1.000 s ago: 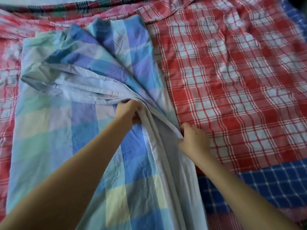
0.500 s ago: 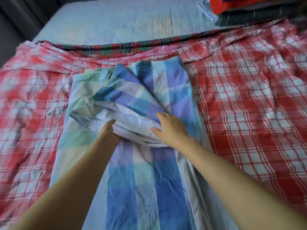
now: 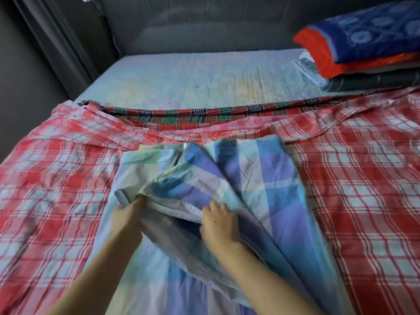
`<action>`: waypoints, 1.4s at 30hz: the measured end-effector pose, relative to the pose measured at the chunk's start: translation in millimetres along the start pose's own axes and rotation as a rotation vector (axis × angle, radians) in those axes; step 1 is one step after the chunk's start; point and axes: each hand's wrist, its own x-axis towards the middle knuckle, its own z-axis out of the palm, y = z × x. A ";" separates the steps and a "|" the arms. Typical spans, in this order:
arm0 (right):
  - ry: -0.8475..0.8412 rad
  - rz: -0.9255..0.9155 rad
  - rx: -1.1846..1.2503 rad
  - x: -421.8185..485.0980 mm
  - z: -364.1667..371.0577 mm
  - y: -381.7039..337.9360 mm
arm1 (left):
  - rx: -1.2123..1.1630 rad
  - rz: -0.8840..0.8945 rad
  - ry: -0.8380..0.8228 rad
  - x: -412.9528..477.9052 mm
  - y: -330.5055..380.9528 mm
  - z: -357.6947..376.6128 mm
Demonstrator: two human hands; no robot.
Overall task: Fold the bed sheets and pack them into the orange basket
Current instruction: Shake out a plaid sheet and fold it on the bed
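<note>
A rumpled blue checked sheet [image 3: 261,178], half folded, lies on the red checked sheet [image 3: 352,178] across the bed [image 3: 204,76]; left hand [image 3: 127,214] and right hand [image 3: 219,221] both grip its fold. Dark walls [image 3: 204,23] behind.

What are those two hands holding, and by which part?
Both hold the blue checked sheet by its folded-over edge: the left hand grips it near the fold's left corner, the right hand pinches the pale hem further right.
</note>
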 end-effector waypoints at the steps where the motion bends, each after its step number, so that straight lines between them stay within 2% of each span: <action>1: -0.011 0.028 0.114 6.0 -9.6 5.0 | 0.004 0.052 -0.059 -5.7 13.2 3.3; 3: 0.004 0.187 0.384 19.4 -35.1 23.0 | -0.003 0.163 -0.153 -14.9 42.9 17.0; 5: 0.108 0.304 0.566 36.7 -56.7 55.1 | 0.026 0.291 -0.228 -27.7 76.5 40.6; 7: 0.195 0.372 0.618 52.4 -82.6 92.7 | 0.002 0.425 -0.325 -44.3 108.9 79.7; 10: 0.176 0.435 0.654 69.7 -100.3 153.1 | 0.136 0.525 -0.441 -75.4 145.1 163.1; 12: 0.107 0.474 0.626 71.8 -96.4 185.0 | 0.129 0.329 -0.687 -97.6 149.3 209.7; 14: 0.050 0.521 0.534 67.7 -87.7 215.9 | 0.003 0.008 -1.029 -123.9 141.9 235.9; 15: 0.029 0.549 0.493 64.7 -84.2 228.0 | -0.029 -0.076 -1.120 -132.3 133.8 241.0; 16: 0.022 0.569 0.478 61.3 -85.6 235.9 | -0.020 -0.080 -1.145 -137.3 125.5 245.4; 17: 0.025 0.578 0.460 59.5 -85.9 241.4 | 0.020 -0.044 -1.119 -135.6 115.3 248.0; 19: 0.043 0.559 0.409 57.0 -88.7 242.1 | 0.178 0.135 -0.946 -117.3 93.2 251.4; 22: 0.048 0.487 0.356 59.3 -80.0 228.4 | 0.687 0.484 -0.690 -85.5 64.3 240.2; 24: 0.058 0.447 0.308 63.8 -71.5 217.7 | 0.934 0.646 -0.615 -72.3 51.5 226.8; 28: 0.198 0.329 0.208 80.0 -60.2 202.2 | 1.122 0.938 -0.465 -40.6 37.3 211.6; 31: 0.170 0.334 0.189 103.5 -53.1 199.8 | 1.277 0.921 -0.362 -15.5 24.6 211.6; 36: 0.084 0.358 0.086 139.6 -44.1 203.1 | 1.298 0.885 -0.417 0.5 -2.3 228.8; 40: 0.123 0.356 0.043 171.7 -39.2 205.2 | 1.262 0.999 -0.336 17.9 -16.7 253.5; 42: 0.178 0.294 -0.006 184.5 -35.7 212.5 | 1.222 1.037 -0.313 26.2 -22.2 262.1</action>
